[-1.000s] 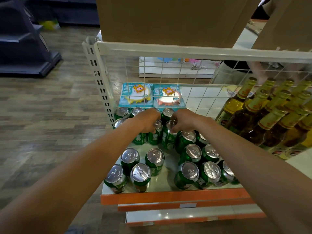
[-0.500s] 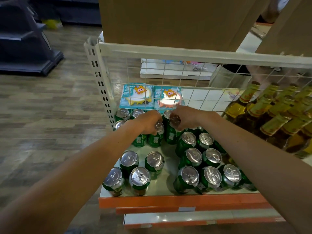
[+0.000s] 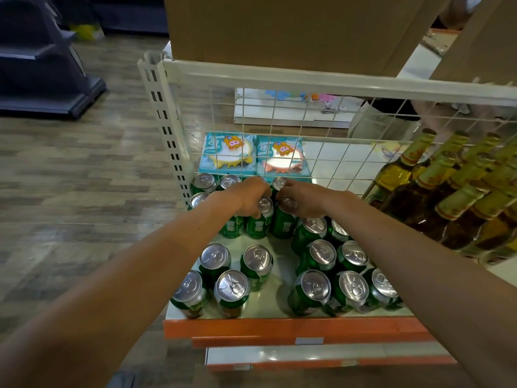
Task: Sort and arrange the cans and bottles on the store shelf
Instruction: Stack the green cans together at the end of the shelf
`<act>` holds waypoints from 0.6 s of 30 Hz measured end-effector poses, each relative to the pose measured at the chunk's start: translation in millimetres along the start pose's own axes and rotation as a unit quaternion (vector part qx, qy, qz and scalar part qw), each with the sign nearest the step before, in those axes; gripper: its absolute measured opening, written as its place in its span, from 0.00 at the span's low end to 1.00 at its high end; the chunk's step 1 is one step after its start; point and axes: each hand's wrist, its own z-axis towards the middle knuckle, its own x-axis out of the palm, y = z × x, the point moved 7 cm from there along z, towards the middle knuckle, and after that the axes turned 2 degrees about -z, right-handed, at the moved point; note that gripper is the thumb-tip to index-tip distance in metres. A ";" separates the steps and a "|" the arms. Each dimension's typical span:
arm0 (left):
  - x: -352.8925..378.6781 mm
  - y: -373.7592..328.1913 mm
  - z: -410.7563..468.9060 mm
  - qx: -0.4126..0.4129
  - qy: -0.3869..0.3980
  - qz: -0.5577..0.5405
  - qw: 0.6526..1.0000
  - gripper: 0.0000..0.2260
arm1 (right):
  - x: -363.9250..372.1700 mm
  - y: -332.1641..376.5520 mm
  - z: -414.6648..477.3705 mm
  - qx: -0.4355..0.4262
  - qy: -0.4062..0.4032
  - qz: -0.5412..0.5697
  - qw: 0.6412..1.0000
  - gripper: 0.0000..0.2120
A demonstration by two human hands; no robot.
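Shelf point(image 3: 293, 327): orange front lip low in the frame, pale deck above it.
Front cans point(image 3: 232, 287): green with silver tops, upright. Four cluster at lower centre, and a larger block point(image 3: 347, 253) stands to their right across a bare strip.
Arms: both bare, running from the lower corners to meet at mid-frame.
Left hand point(image 3: 249, 200): knuckles up, fingers curled over the rim of the left can point(image 3: 258, 225), holding it.
Right hand point(image 3: 305, 201): knuckles up, fingers pinching the top of the right can point(image 3: 283, 226).
Held cans: upright and touching side by side just in front of the back row, white characters on green.
Back cans point(image 3: 204, 182): a row against the grid point(image 3: 335, 130), partly hidden by the hands.
Bottles point(image 3: 447, 197): amber glass with gold foil necks, massed at the right edge.
Packets point(image 3: 228, 154): two pale blue ones behind the grid.
Change: both hands stay on the same two cans as half a second ago, and the cans' layout looks unaltered.
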 end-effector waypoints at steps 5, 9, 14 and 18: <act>-11.3 -3.0 -16.1 0.017 -0.054 -0.029 0.998 0.26 | 1.1 0.0 -7.9 0.034 0.004 0.014 0.999 0.35; -40.5 10.5 -62.4 0.002 -0.050 -0.073 0.996 0.20 | -28.1 0.3 -25.2 0.031 -0.059 0.042 0.997 0.30; -8.1 15.1 -132.4 -0.034 0.145 -0.035 0.988 0.26 | -49.4 40.9 -25.2 0.001 -0.069 0.045 0.997 0.24; 17.2 17.6 -149.4 -0.029 0.094 0.032 0.995 0.27 | -40.8 83.5 -22.3 -0.031 -0.057 0.030 0.997 0.24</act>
